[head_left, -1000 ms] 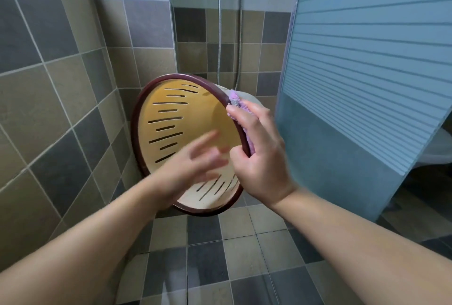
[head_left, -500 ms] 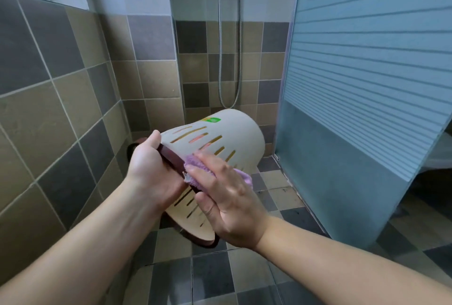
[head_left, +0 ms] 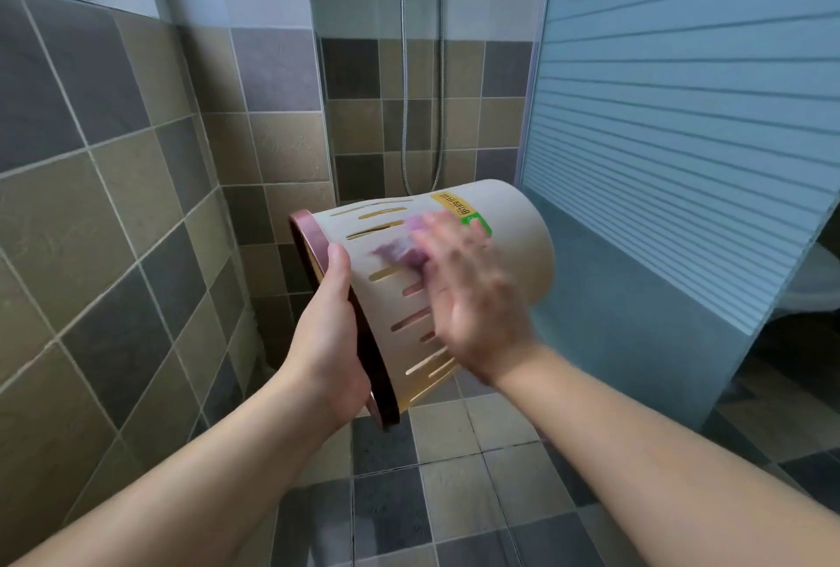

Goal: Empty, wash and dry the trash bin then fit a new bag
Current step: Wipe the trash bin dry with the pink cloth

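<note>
Since half a second ago you have raised the trash bin [head_left: 500, 257] and turned it, so its yellow and green label [head_left: 459, 212] now sits near the top instead of on the far-left side. Your right hand [head_left: 472, 293] has slid from the rim end toward the middle of the wall, carrying the purple cloth [head_left: 400, 248] with it. Your left hand [head_left: 329, 339] holds the dark red rim [head_left: 309, 239] as before, fingers curled round it with the thumb on the outside.

The bin lies on its side in the air above the tiled floor [head_left: 454, 498], between your hands. Its long axis runs from lower left to upper right, the open mouth toward the tiled left wall [head_left: 113, 203] and you, the closed base pointing away toward the frosted shower screen [head_left: 682, 134].

Your right hand is blurred by motion, so you cannot tell from this view whether its fingers pinch the cloth or press it flat. Most of the cloth is hidden under that hand. The bin's inside is out of sight, and the label text is too small to read.
</note>
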